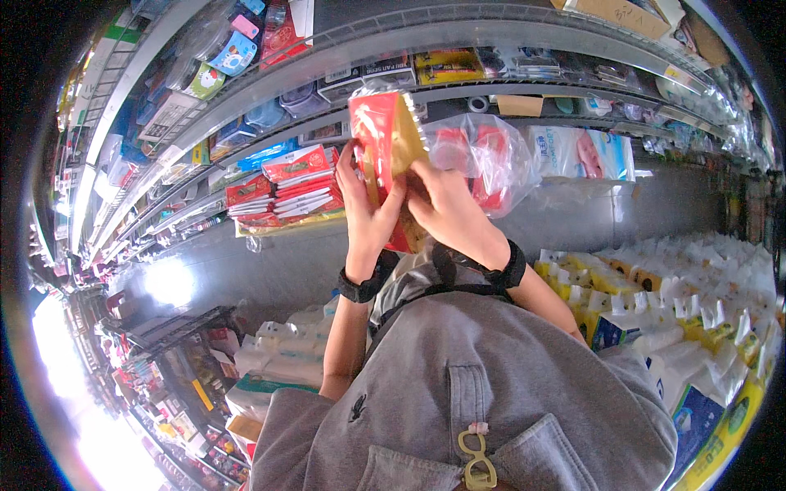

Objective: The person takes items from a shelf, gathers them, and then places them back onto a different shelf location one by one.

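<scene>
My left hand (362,205) holds the left side of a red and yellow packet (376,116), its thumb across the front. The packet is in shiny clear wrap and stands tilted up before my chest. Bent fingers of my right hand (451,205) press on its right side; their tips are partly hidden. Behind my left hand, stacked red and white packets (301,184) lie on the low shelf. Just beyond my right hand is a clear plastic bag (516,156) with red packs inside.
A white and blue soft pack (580,153) sits right of the bag. Metal shelves (393,37) full of boxed goods curve across the front. Many bagged yellow and white packs (663,294) stand at my right; white wrapped packs (282,350) are stacked at my left.
</scene>
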Demonstrator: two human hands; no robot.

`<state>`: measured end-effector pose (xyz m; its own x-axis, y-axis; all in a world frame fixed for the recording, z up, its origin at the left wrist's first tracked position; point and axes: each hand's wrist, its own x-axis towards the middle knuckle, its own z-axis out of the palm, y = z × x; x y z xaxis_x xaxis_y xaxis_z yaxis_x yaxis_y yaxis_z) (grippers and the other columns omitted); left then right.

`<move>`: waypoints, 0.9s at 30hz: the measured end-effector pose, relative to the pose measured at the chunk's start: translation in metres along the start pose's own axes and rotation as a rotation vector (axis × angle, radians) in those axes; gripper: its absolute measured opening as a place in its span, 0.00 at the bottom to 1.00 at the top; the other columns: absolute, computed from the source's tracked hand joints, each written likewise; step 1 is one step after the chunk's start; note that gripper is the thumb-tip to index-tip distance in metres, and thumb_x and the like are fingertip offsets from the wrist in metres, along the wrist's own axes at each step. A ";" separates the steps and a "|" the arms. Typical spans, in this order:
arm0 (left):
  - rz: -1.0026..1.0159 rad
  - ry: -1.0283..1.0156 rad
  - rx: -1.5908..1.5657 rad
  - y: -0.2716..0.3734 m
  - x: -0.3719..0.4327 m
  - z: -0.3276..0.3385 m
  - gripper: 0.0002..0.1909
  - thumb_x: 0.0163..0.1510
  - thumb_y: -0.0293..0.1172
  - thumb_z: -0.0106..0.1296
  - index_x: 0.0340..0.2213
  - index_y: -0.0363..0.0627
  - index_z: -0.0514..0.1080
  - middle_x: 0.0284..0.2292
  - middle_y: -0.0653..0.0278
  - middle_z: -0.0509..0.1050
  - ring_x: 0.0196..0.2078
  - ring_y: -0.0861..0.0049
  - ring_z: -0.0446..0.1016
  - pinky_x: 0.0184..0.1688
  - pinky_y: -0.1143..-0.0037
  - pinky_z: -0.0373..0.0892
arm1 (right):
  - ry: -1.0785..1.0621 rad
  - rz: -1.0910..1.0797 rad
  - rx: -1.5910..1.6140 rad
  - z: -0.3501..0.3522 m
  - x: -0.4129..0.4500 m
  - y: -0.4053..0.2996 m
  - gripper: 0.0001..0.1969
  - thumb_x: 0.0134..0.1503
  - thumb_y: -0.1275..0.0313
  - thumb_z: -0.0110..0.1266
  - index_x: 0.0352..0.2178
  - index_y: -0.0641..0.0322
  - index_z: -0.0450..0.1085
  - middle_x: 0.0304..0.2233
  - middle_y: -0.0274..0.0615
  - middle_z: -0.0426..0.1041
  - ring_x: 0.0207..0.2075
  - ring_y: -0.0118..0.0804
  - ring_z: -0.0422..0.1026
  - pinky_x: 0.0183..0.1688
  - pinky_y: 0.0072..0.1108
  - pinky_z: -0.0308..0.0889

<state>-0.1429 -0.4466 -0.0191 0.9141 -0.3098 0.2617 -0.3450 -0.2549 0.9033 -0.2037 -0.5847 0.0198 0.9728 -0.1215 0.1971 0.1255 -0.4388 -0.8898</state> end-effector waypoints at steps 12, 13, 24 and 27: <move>0.067 -0.074 -0.119 0.028 0.025 -0.012 0.39 0.44 0.28 0.60 0.56 0.37 0.54 0.52 0.53 0.60 0.55 0.67 0.59 0.57 0.71 0.55 | -0.010 0.064 -0.010 0.010 0.003 0.010 0.13 0.50 0.78 0.47 0.38 0.69 0.58 0.24 0.62 0.69 0.28 0.64 0.69 0.27 0.41 0.64; 0.069 -0.057 -0.088 0.030 0.023 -0.011 0.39 0.43 0.29 0.61 0.56 0.37 0.55 0.51 0.54 0.62 0.54 0.67 0.61 0.56 0.71 0.56 | 0.026 0.036 0.049 0.009 0.002 0.013 0.13 0.51 0.78 0.47 0.39 0.68 0.58 0.24 0.62 0.69 0.29 0.63 0.69 0.27 0.41 0.64; -0.182 0.063 -0.482 0.025 0.032 -0.010 0.36 0.47 0.18 0.57 0.56 0.43 0.55 0.53 0.63 0.61 0.48 0.79 0.66 0.46 0.79 0.67 | 0.213 -0.017 0.097 0.010 0.003 0.025 0.17 0.50 0.81 0.51 0.41 0.68 0.58 0.27 0.57 0.72 0.31 0.57 0.72 0.29 0.34 0.66; -0.115 -0.002 -0.441 0.027 0.031 -0.008 0.40 0.42 0.17 0.61 0.55 0.41 0.53 0.52 0.62 0.60 0.46 0.81 0.66 0.42 0.82 0.69 | 0.044 -0.003 0.114 0.008 -0.003 0.029 0.19 0.48 0.80 0.53 0.42 0.68 0.58 0.29 0.54 0.74 0.32 0.53 0.74 0.31 0.30 0.68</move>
<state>-0.1218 -0.4556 0.0163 0.9406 -0.3042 0.1509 -0.1170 0.1267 0.9850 -0.2011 -0.5897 -0.0100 0.9633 -0.1608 0.2151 0.1517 -0.3355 -0.9298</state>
